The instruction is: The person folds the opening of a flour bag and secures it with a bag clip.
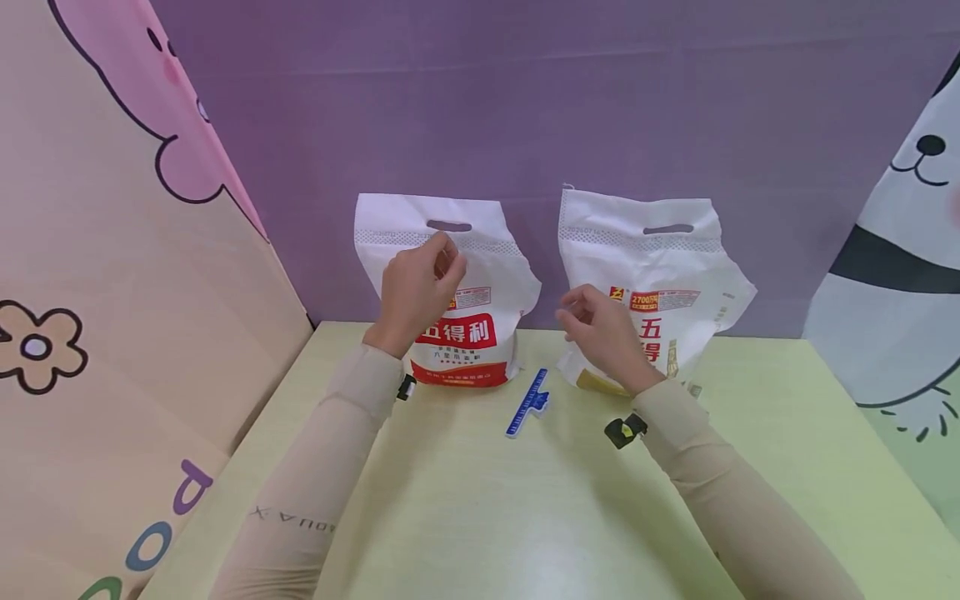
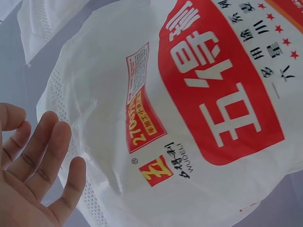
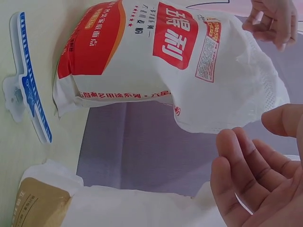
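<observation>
- Purple cloth (image 1: 525, 108) backs the pale counter (image 1: 480, 525) in the head view. From the blue-and-white clip (image 1: 527, 402) lying on the counter, the left bag (image 1: 487, 275) stands at 11 o'clock and the right bag (image 1: 675, 275) at 2 o'clock, both near the rear edge.
- Same view: the left hand (image 1: 420, 287) is before the left bag, the right hand (image 1: 603, 329) before the right bag, each loosely curved around nothing. A careless sweep could tip a bag — the upper parts look slack — or knock the clip aside. Most room for moving lies at 6 o'clock from the clip; towards 12 o'clock the gap between the bags is narrow, with the cloth close behind.
- Left wrist view: at 8 o'clock the left hand spreads its fingers beside the left bag's dotted band, grasping nothing; whether they touch is unclear. Pushing the thin top, I judge, could crumple it.
- Right wrist view: the right hand, at 4 o'clock, has thumb and fingers apart, nothing between them. The left bag fills 12 o'clock; the clip sits between 9 and 10 — a low forearm might catch it.
</observation>
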The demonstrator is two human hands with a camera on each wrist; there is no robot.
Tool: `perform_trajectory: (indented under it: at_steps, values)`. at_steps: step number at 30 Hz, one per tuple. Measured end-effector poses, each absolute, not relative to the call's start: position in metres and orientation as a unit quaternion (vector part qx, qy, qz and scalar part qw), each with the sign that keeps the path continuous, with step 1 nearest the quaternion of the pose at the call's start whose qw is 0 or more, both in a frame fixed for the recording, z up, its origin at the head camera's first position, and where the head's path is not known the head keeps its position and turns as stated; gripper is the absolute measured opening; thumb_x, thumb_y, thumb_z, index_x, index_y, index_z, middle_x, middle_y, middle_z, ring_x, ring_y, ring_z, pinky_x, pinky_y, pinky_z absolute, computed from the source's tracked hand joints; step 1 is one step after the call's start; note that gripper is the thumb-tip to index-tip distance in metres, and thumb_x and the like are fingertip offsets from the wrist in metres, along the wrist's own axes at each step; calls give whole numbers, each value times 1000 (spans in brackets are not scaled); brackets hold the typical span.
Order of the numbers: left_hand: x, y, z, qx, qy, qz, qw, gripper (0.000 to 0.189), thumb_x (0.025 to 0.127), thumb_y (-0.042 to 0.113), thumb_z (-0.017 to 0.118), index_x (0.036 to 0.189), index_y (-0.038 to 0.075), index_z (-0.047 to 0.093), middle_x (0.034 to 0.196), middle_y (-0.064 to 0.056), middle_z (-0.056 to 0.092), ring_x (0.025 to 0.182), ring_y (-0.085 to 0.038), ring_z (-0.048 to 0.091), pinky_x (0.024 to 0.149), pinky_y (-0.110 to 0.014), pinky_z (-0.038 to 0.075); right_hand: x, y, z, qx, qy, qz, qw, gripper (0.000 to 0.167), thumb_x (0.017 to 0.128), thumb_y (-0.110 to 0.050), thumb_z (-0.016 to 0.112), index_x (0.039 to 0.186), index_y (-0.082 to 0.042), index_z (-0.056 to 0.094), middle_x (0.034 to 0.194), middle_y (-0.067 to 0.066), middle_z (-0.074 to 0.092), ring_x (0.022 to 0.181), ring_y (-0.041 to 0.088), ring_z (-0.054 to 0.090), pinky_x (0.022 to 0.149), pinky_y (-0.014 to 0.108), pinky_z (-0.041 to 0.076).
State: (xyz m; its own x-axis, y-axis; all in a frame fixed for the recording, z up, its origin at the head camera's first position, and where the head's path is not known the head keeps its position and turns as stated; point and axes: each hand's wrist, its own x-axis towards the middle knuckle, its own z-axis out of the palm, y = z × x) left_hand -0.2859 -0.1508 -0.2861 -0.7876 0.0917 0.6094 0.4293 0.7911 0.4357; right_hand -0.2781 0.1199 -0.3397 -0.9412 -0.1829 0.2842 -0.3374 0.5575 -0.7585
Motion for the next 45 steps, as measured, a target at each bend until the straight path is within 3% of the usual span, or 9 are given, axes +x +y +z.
perform_trajectory:
  at_steps: [10, 16, 25, 35, 40, 45]
  values:
    - [-292, -149, -273, -145, -900, -294, 288, 22, 102, 32, 56, 106, 12, 64, 87, -7, 71, 78, -23, 64, 70, -37, 55, -291, 112, -344, 155, -866, 469, 79, 30, 102, -22, 60, 127, -6, 59, 95, 13, 73, 76, 21, 69, 70, 29, 52]
    - [-296, -145, -270, -137, -897, -306, 286, 28, 101, 31, 58, 124, 16, 63, 87, -4, 70, 75, -20, 62, 68, -35, 56, -292, 104, -341, 145, -859, 488, 55, 39, 102, -23, 60, 138, -7, 53, 98, 12, 71, 81, 26, 70, 74, 31, 56]
    - [-301, -140, -260, -122, -900, -317, 274, 53, 99, 32, 60, 149, 23, 47, 90, -3, 69, 74, -19, 62, 68, -35, 57, -299, 90, -340, 147, -847, 509, 46, 55, 103, -23, 59, 151, -6, 39, 102, 17, 72, 81, 28, 70, 73, 31, 58]
    - [-309, -134, -251, -109, -908, -325, 240, 61, 99, 30, 61, 156, 23, 40, 90, -6, 70, 74, -21, 62, 69, -35, 57, -309, 77, -345, 134, -824, 550, 11, 64, 105, -24, 58, 157, -5, 27, 108, 22, 70, 84, 30, 71, 75, 32, 60]
    - [-311, -131, -248, -97, -912, -333, 219, 67, 99, 35, 62, 159, 26, 34, 89, -4, 68, 75, -20, 63, 73, -34, 60, -313, 73, -347, 109, -813, 572, -19, 65, 106, -26, 56, 159, -8, 24, 113, 18, 70, 84, 25, 71, 78, 32, 61]
    - [-314, -127, -243, -107, -914, -342, 191, 64, 102, 31, 58, 160, 24, 32, 85, -5, 68, 73, -20, 63, 65, -31, 56, -317, 68, -349, 75, -785, 613, -53, 64, 106, -27, 55, 159, -12, 24, 113, 16, 70, 82, 21, 71, 81, 34, 62]
